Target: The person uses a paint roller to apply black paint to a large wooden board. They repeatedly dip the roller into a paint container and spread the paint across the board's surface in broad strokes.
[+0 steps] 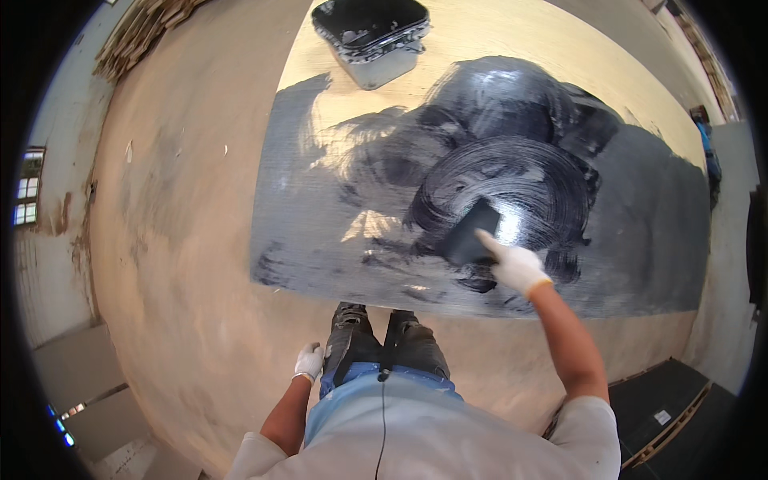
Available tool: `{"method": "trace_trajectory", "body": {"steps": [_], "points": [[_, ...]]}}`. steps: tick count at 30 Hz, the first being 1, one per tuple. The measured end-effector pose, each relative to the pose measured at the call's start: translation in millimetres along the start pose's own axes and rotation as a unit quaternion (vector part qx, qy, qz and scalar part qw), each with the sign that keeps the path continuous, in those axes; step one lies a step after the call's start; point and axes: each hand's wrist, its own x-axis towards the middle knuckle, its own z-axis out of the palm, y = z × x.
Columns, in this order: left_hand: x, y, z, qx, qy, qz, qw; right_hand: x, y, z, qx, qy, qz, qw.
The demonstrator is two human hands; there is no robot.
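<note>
My right hand (518,267), in a white knit glove with a yellow cuff, is closed on a dark rectangular spreader (472,233). The spreader lies against a pale wooden board (352,96), beside wet black coating (520,176) that shows round, swirling strokes. Dark grey film covers much of the board, with bare yellowish wood along the far side and in a small patch near the middle. My left hand (309,360), also gloved, hangs by my left leg, its fingers loose and holding nothing.
A translucent tub (374,70), smeared black and holding black liquid, stands on the board's far left part. Stacked thin wood (144,36) lies at the far left wall. Dark panels on a wooden frame (660,416) sit at the lower right. Brown floor (176,224) surrounds the board.
</note>
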Motion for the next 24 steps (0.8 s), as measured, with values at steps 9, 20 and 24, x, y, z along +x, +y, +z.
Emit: {"method": "trace_trajectory", "body": {"steps": [9,20,24], "points": [[13,-22,-16,-0.101,0.032,-0.001,0.994,41,-167,24,-0.063,-0.072,-0.105,0.990],[27,-20,-39,-0.091,-0.014,0.000,0.996,38,-210,54,0.130,0.027,-0.017,0.991],[23,2,-64,-0.100,0.003,0.004,0.995,19,-207,63,0.090,-0.048,0.026,0.994]]}}
